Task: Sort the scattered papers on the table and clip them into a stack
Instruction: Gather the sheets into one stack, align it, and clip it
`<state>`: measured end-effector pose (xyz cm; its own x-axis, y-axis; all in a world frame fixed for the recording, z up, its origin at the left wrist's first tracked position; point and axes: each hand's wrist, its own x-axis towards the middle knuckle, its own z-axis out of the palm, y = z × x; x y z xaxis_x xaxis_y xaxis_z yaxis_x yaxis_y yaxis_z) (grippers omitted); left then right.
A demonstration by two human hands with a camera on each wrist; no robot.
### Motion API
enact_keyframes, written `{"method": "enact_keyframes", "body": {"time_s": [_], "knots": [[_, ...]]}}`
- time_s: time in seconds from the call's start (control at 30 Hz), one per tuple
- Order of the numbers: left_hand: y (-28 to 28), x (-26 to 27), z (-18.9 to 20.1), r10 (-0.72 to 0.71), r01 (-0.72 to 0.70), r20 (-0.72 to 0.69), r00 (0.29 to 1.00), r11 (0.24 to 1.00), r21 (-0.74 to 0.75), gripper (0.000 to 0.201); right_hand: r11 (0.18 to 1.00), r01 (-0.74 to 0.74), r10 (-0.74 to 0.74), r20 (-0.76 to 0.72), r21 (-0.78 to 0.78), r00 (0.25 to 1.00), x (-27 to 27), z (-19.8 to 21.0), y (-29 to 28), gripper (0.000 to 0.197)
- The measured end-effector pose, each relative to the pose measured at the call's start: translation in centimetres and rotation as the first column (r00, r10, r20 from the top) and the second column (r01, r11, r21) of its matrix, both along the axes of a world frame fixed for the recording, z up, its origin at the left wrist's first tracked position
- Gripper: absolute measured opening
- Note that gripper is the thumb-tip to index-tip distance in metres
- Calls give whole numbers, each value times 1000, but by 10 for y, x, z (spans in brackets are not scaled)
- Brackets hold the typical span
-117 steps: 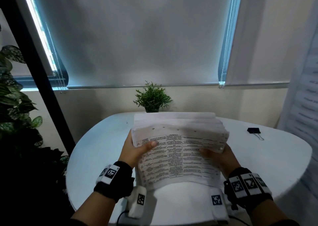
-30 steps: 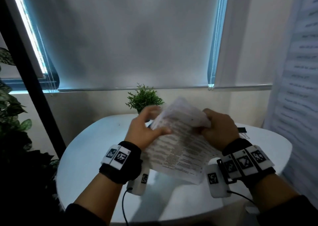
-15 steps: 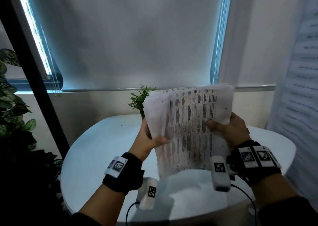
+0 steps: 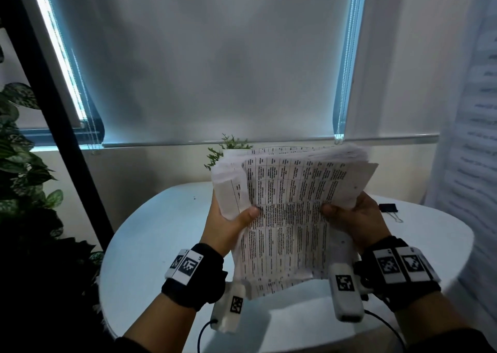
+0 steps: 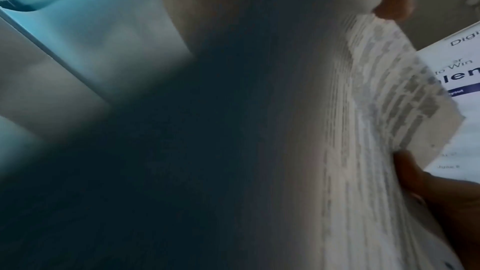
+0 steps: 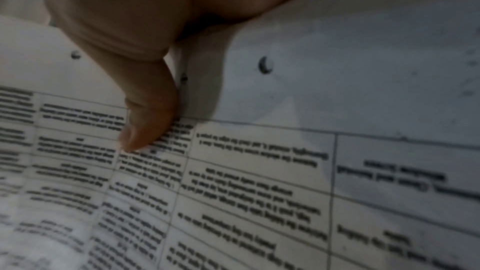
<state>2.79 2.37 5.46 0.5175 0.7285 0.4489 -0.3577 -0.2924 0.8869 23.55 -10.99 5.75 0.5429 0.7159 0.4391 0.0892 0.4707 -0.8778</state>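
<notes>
Head view, left to right: left hand point(image 4: 228, 225) curled round the left edge of a thick stack of white printed paper sheets point(image 4: 287, 218), thumb pressed on the front page. Stack held upright above the round white table point(image 4: 150, 245), top edges fanned out. Right hand point(image 4: 355, 218) gripped the stack's right edge, thumb on the print. Farther right, a small black binder clip point(image 4: 388, 208) lay on the table, near the right hand.

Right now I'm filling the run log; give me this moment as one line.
left hand: grips paper stack | right hand: grips paper stack | stack: upright above table | binder clip: on table, unused
</notes>
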Motion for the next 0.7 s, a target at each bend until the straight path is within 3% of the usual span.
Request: {"method": "enact_keyframes", "body": {"time_s": [0.23, 0.43, 0.57, 0.7], "knots": [[-5, 11, -4, 139, -136, -58, 989, 989, 56, 68, 983, 177, -175, 41, -49, 984, 0, -3, 11, 39], [-4, 10, -1, 218, -216, 21, 976, 975, -54, 37, 987, 159, -158, 41, -4, 987, -6, -8, 23, 39], [6, -3, -14, 198, -197, -11, 980, 968, -154, 46, 995, 74, -72, 32, -62, 997, -9, -33, 22, 50], [16, -14, -35, 77, -98, -105, 992, 973, -208, 74, 989, -65, 57, -63, -132, 996, -12, -61, 15, 57]]}}
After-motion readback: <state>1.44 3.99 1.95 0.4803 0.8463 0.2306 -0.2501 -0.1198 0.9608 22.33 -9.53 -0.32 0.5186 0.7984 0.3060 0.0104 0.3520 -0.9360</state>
